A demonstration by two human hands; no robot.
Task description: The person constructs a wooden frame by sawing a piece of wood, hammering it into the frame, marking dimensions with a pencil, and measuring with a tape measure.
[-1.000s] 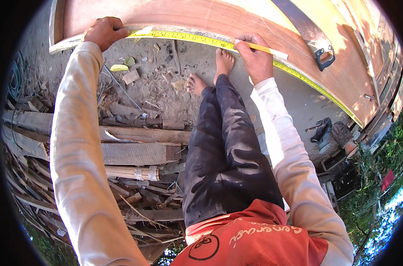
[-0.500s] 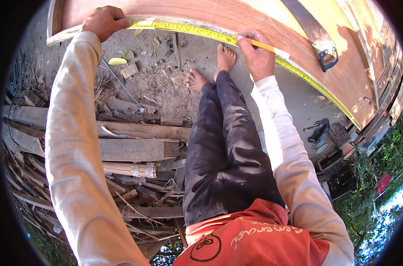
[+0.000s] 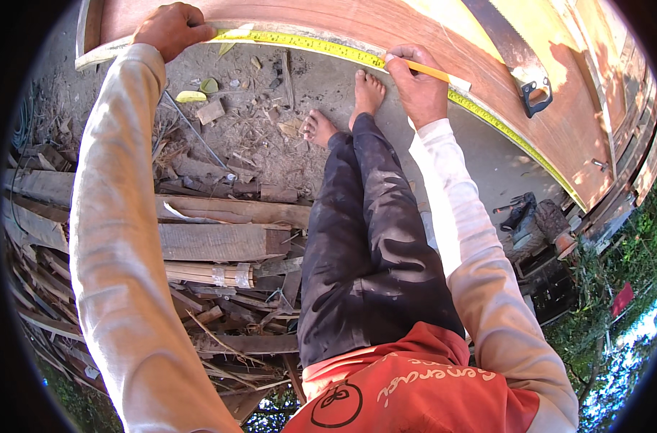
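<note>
A yellow measuring tape (image 3: 307, 43) lies stretched along the near edge of a reddish-brown wooden panel (image 3: 357, 22). At the far left, my left hand (image 3: 168, 31) is closed over that edge, its thumb pressing the tape's end. My right hand (image 3: 421, 85) grips a yellow pencil (image 3: 431, 72) with a white end, its tip side close to the tape near the middle of the edge. Beyond my right hand the tape runs on to the panel's right corner. A handsaw (image 3: 512, 47) with a dark handle rests on the panel.
My bare feet stand on the dirty ground (image 3: 242, 130) under the panel's edge. Stacked planks and scrap wood (image 3: 220, 242) fill the left side. A dark tool (image 3: 518, 211) sits by a log (image 3: 552, 218) at the right, with green plants (image 3: 588, 353) beyond. A metal rod (image 3: 198, 137) lies on the ground.
My left hand has shifted very slightly away from me at the panel's edge. My right hand, the pencil and the tape stay nearly where they were.
</note>
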